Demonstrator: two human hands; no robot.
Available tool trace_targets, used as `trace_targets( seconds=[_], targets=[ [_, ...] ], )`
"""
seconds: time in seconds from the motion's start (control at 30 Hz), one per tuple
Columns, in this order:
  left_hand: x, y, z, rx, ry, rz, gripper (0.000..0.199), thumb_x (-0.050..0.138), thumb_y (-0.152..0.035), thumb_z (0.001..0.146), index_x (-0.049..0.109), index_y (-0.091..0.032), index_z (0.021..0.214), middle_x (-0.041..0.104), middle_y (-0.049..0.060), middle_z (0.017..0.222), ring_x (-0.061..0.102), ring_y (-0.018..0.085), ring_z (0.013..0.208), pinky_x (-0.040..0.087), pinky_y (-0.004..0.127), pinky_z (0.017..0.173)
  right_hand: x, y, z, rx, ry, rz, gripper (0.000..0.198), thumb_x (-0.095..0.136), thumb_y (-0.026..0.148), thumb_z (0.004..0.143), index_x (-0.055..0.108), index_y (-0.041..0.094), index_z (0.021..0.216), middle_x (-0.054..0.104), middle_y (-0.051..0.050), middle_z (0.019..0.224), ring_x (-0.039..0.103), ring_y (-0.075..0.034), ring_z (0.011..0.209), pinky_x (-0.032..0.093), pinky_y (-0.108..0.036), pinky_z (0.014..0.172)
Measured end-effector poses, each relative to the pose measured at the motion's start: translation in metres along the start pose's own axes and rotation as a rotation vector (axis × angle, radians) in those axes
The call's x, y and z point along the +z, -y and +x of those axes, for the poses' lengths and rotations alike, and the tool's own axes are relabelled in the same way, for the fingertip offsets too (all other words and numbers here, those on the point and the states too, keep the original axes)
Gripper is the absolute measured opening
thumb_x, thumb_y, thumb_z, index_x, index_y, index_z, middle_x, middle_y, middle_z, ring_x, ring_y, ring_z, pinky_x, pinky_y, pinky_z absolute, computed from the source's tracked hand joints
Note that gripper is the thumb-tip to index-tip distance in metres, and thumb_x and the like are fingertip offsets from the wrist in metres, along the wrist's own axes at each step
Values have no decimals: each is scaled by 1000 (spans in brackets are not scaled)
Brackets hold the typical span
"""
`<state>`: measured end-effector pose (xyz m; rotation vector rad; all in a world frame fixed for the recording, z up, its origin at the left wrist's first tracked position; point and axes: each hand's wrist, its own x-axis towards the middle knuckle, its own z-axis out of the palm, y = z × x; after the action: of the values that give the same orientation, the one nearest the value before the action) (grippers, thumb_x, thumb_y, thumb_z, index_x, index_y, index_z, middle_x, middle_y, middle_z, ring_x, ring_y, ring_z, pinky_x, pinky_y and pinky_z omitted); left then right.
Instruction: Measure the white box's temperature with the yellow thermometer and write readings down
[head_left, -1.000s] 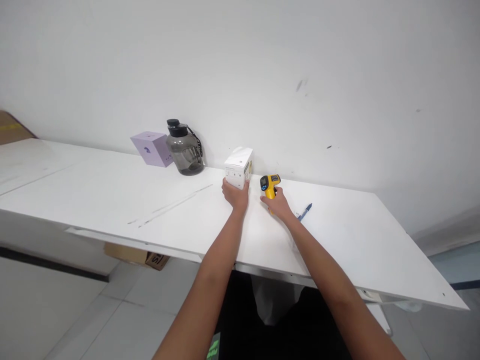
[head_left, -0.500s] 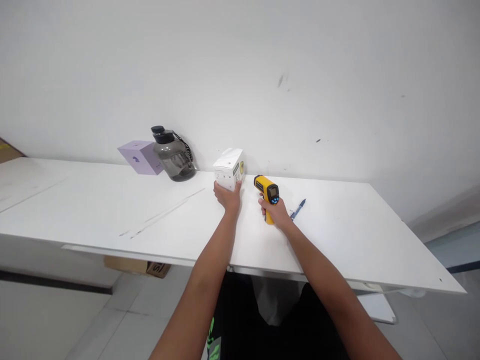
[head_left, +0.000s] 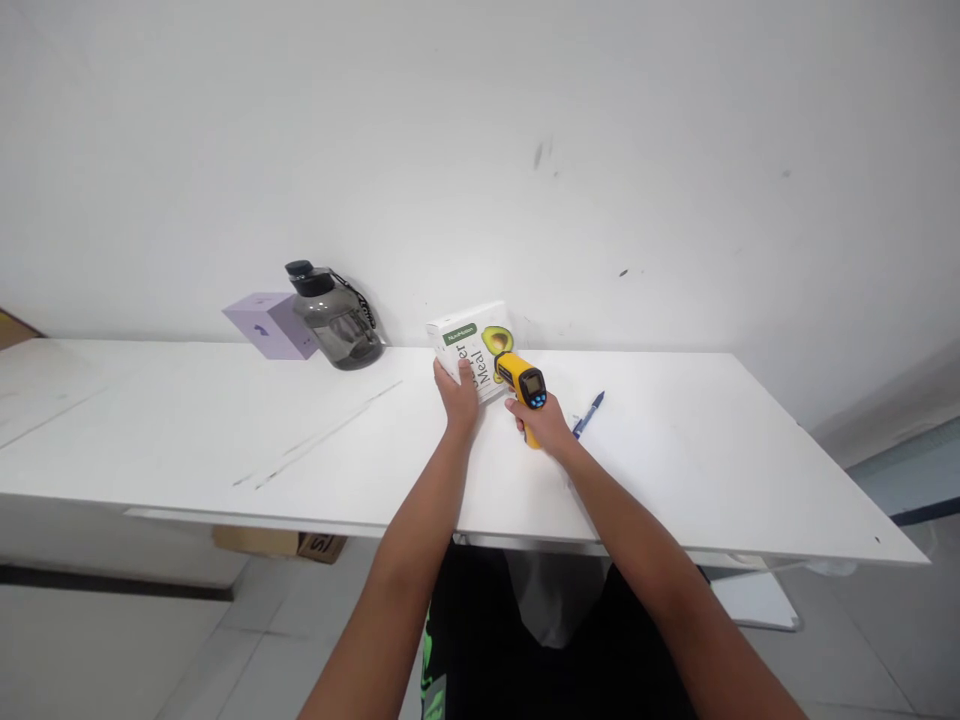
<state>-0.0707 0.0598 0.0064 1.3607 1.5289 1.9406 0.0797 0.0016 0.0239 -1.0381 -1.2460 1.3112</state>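
A white box point(head_left: 459, 352) printed with an avocado and the word "Meal" is gripped by my left hand point(head_left: 459, 398), thumb across its front face. That printed face is turned toward me. My right hand point(head_left: 546, 422) is wrapped round the handle of a yellow and black infrared thermometer gun point(head_left: 523, 382), whose small screen and blue buttons face me. The gun's nose overlaps the box's right side from here; whether they touch I cannot tell. Just right of my right hand, a blue pen point(head_left: 589, 414) lies on the white table point(head_left: 675, 450).
Left of the hands, a dark translucent water bottle point(head_left: 339, 325) with a strap stands before a purple box point(head_left: 271, 328), near the wall. A cardboard box point(head_left: 277, 542) shows beneath the table's front edge. At the lower right is a white flat object point(head_left: 754, 598).
My left hand has turned the white box so its avocado face shows toward me. In view, the thermometer gun has come closer, and now overlaps the box's right side.
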Motion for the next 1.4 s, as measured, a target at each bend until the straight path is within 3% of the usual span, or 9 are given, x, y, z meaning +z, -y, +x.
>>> trace_targets(
  seconds=[0.13, 0.4, 0.97, 1.1, 1.27, 1.4],
  targets=[
    [1, -12, -9, 76, 124, -98, 53, 42, -53, 91, 38, -19, 131, 54, 12, 125, 54, 20, 114, 41, 34, 98, 1, 2, -1, 3, -10, -17, 41, 71, 44, 65, 60, 15, 91, 50, 7, 51, 47, -10, 45, 42, -25, 49],
    [-1, -14, -11, 146, 98, -27, 72, 44, -61, 87, 26, -17, 142, 42, 17, 137, 43, 24, 127, 34, 38, 105, 2, 5, -4, 14, -31, -31, 41, 71, 43, 64, 61, 15, 93, 53, 5, 54, 49, -10, 47, 44, -25, 49],
    [1, -16, -14, 126, 110, -52, 72, 44, -62, 87, 26, -19, 141, 43, 15, 135, 44, 24, 126, 36, 38, 104, -2, 0, -1, 37, -53, -101, 32, 68, 42, 66, 61, 17, 83, 54, 3, 56, 51, -11, 48, 44, -24, 47],
    [2, -17, -14, 113, 91, -21, 67, 45, -59, 88, 29, -20, 140, 43, 14, 135, 43, 24, 127, 35, 40, 105, 2, -1, -1, 15, -70, -120, 35, 68, 45, 66, 60, 18, 87, 58, 2, 65, 52, -11, 52, 45, -24, 50],
    [2, -24, -18, 92, 6, 87, 68, 49, -56, 87, 29, -19, 140, 43, 15, 133, 40, 25, 128, 32, 40, 107, 7, 3, -5, -85, -245, -337, 38, 61, 47, 74, 55, 22, 101, 63, -1, 86, 59, -15, 77, 47, -26, 68],
    [1, -24, -16, 69, -68, 114, 71, 50, -55, 86, 27, -16, 141, 41, 16, 134, 36, 26, 131, 28, 40, 110, 1, 8, -5, -57, -401, -579, 40, 50, 49, 82, 49, 24, 113, 63, -2, 94, 59, -17, 85, 46, -25, 73]
  ],
)
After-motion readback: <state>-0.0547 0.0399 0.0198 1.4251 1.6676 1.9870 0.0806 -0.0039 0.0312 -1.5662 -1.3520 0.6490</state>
